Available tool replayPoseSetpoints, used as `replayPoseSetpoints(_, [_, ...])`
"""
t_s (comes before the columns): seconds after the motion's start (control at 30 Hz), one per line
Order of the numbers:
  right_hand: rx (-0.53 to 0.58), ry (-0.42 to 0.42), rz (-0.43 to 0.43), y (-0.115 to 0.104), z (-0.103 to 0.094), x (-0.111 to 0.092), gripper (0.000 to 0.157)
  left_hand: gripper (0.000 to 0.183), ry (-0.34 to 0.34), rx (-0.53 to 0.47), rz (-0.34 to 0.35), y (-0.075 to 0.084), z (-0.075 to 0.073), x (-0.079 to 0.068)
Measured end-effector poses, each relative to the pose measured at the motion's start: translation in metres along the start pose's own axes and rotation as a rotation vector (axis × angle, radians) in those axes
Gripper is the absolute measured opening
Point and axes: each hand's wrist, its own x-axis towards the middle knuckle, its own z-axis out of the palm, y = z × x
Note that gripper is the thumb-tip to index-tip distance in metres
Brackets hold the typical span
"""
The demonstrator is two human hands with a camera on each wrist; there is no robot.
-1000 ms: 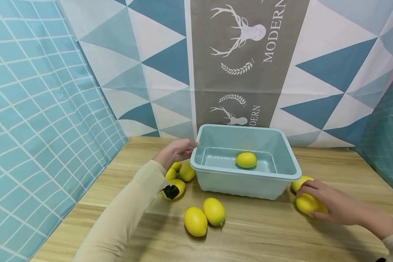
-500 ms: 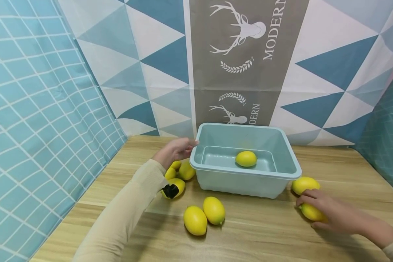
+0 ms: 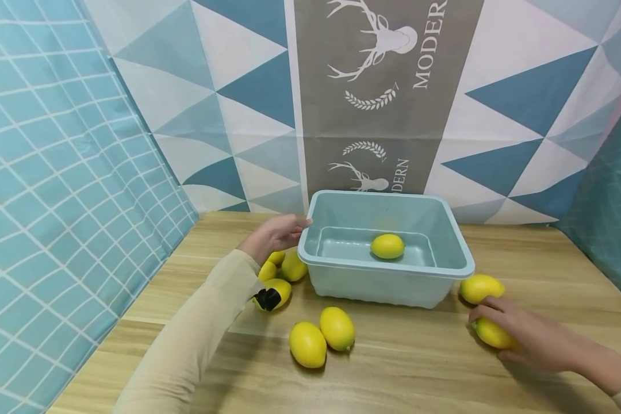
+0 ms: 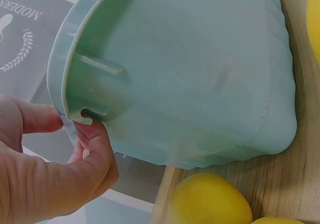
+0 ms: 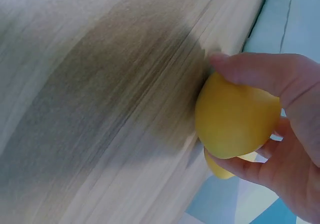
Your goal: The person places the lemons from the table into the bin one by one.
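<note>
A pale blue-green plastic basin [image 3: 372,287] stands near the back of the table, with one lemon [image 3: 387,246] lying on its floor. My left hand [image 3: 276,234] pinches the basin's left rim; in the left wrist view, thumb and fingers close around the rim's edge [image 4: 59,84]. On the right, my right hand [image 3: 533,336] grips a lemon [image 3: 494,334] that sits at the table surface. The right wrist view has this lemon [image 5: 235,116] between thumb and fingers. Just behind it another lemon [image 3: 481,288] lies beside the basin's right side.
Two lemons [image 3: 308,345] [image 3: 337,329] lie side by side in front of the basin. Several more lemons [image 3: 292,265] cluster by its left side, partly hidden by the left arm. Patterned sheets [image 3: 372,115] rise behind the wooden table [image 3: 403,368] and at both sides.
The right hand and the lemon under it have shifted slightly toward the front, away from the lemon behind. The left hand keeps its hold on the rim. The head view has tilted a little.
</note>
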Motion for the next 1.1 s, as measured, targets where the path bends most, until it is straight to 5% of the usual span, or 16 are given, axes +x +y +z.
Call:
replayPoseSetpoints(0.43, [-0.036, 0.001, 0.004, -0.006, -0.006, 0.005, 0.083, 0.047, 0.009, -0.005, 0.003, 0.003, -0.002, -0.001])
replayPoseSetpoints(0.73, [0.002, 0.033, -0.073, -0.013, -0.008, 0.010, 0.081, 0.047, 0.006, -0.016, -0.004, 0.002, -0.002, 0.000])
replayPoseSetpoints(1.1, [0.011, -0.037, -0.093, -0.033, -0.010, 0.023, 0.075, 0.046, 0.001, -0.006, -0.003, 0.001, -0.002, 0.001])
